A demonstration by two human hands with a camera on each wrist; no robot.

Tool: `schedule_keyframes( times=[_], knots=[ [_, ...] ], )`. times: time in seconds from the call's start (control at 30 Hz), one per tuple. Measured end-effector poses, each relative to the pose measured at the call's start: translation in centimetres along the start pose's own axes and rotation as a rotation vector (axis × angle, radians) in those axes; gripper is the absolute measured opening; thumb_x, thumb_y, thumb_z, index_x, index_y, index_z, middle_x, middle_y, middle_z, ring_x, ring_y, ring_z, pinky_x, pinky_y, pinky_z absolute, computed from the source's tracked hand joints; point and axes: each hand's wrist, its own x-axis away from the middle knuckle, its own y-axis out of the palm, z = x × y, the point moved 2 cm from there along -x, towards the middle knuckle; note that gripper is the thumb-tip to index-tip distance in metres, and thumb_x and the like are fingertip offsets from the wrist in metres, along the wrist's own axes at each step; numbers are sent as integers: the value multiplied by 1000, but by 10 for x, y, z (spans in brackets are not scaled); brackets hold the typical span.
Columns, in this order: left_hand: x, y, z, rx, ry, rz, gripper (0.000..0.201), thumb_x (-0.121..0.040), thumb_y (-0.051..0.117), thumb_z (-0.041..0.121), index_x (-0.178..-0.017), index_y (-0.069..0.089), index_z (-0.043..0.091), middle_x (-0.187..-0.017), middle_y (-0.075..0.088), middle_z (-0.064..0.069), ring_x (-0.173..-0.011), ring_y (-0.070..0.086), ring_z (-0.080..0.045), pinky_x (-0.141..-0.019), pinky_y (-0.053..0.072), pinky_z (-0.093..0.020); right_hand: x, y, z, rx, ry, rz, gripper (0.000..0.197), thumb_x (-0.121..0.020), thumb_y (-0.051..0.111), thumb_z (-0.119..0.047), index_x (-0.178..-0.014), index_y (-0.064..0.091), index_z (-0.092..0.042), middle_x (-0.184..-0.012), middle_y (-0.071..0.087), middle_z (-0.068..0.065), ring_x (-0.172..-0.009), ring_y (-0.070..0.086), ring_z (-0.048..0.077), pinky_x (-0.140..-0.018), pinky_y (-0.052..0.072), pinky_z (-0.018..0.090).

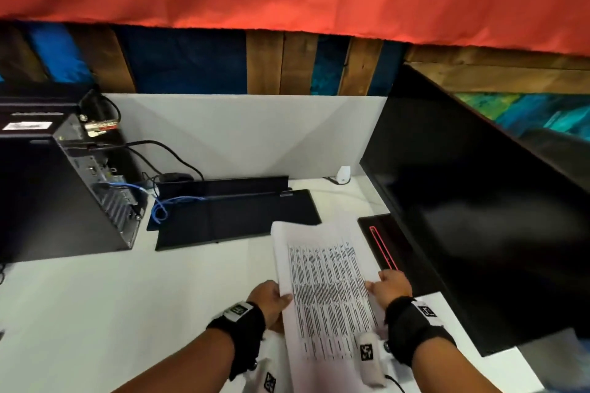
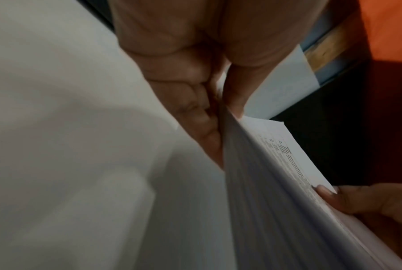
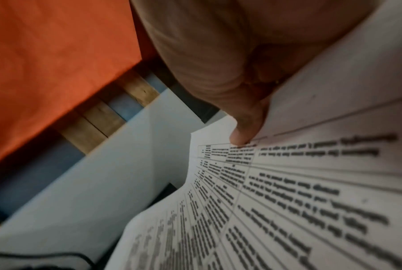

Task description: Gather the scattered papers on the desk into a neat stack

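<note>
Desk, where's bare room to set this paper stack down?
Bare white desk lies left of the left hand, in front of the computer tower and black mat. Right is crowded: the monitor and its base.

Got thick black fabric wrist straps (image 1: 238, 329) on both my bare forearms, each with small white blocks (image 1: 370, 357) carrying black-and-white square marker tags, no sleeves.

We see the stack of papers (image 1: 325, 290) between our left hand (image 1: 271, 300) and right hand (image 1: 391, 285), above the desk (image 1: 127, 313). Keyboard (image 1: 236, 220) behind it, computer tower (image 1: 64, 188) far left, monitor (image 1: 479, 217) right.
</note>
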Motion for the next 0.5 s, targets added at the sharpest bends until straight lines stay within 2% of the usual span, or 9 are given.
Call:
schedule_keyframes(
  times=[0.03,0.07,0.13,0.2,0.27,0.33,0.4,0.47,0.5],
  knots=[
    [-2,9,-1,-17,-16,9,29,-81,63,36,-68,44,17,-91,66,-21,-85,68,-35,-78,57,-44,-1,0,4,32,9,8,9,-81,71,-11,-81,66,-2,-83,63,12,-89,58,24,-80,44,28],
    [-7,17,-4,-30,-36,-2,30,-80,63,36,-68,43,18,-93,67,-23,-87,68,-37,-79,57,-48,-6,1,9,63,27,7,21,-82,71,-13,-97,67,1,-96,66,16,-97,60,28,-83,44,27],
    [-15,30,-11,-35,-75,-25,29,-80,63,36,-70,42,18,-93,65,-20,-91,67,-40,-80,57,-50,-10,2,15,90,34,7,37,-81,73,-16,-113,64,2,-114,66,19,-111,60,31,-90,45,28],
    [-13,36,-7,-35,-66,-16,29,-82,62,35,-70,41,19,-98,64,-20,-94,66,-38,-82,56,-50,-13,4,19,112,42,2,40,-81,73,-17,-115,63,1,-118,65,18,-113,59,32,-93,46,31],
    [-17,39,-8,-86,-77,-4,28,-85,59,34,-69,39,21,-105,65,-18,-96,66,-35,-85,55,-45,-16,5,23,128,37,-2,34,-81,73,-19,-110,66,-1,-114,68,17,-107,62,31,-90,49,32],
    [-17,39,-10,-87,-80,5,26,-85,58,33,-70,41,21,-106,66,-19,-94,67,-36,-84,55,-45,-17,6,26,142,35,1,33,-82,72,-20,-109,66,-3,-111,69,16,-105,63,30,-87,50,31],
    [-10,35,-8,5,-143,-27,17,-86,57,27,-75,47,19,-93,68,-21,-76,69,-36,-69,59,-44,-18,6,31,193,18,-14,41,-82,72,-25,-115,63,-4,-116,67,14,-110,62,29,-89,49,31],
    [1,24,-8,105,-145,-1,8,-90,48,12,-82,51,12,-73,65,-16,-51,62,-28,-50,55,-33,-21,8,33,240,-13,-18,50,-79,74,-29,-122,59,-8,-121,62,12,-113,60,28,-93,49,31],
    [5,14,-9,136,-139,28,10,-90,44,7,-84,52,11,-68,62,-14,-45,57,-24,-45,49,-26,-24,8,30,248,-33,-17,52,-77,75,-30,-122,58,-10,-122,60,12,-112,59,28,-93,48,32]
  ],
)
